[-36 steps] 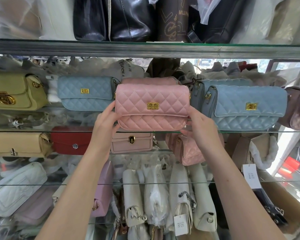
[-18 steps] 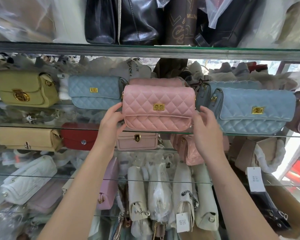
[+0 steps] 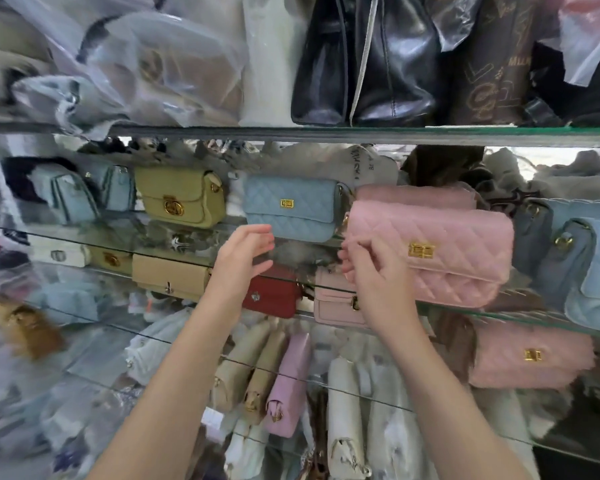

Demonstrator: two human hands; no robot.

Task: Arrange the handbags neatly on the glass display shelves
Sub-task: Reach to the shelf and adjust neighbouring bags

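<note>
Pink and puffy, the quilted pink handbag (image 3: 430, 251) sits on the glass shelf (image 3: 551, 323). Its front faces you, so the gold clasp (image 3: 420, 251) shows. A second pink bag (image 3: 416, 197) stands right behind it.

Neither of your hands holds it. Your left hand (image 3: 243, 258) is spread wide and empty, in front of the bottom edge of the blue handbag (image 3: 291, 209). Your right hand (image 3: 371, 275) has loosely bent fingers by the pink handbag's left end and grips nothing. I cannot tell if it touches the bag.

The blue handbag stands further back than the pink one, so I think you mean to fix that one next.

Both bags look soft, with a stitched diamond pattern and rounded corners. They should squash a little when you squeeze them. The shelf is hard, smooth glass, so a bag can slide on it easily. Push gently.
</note>
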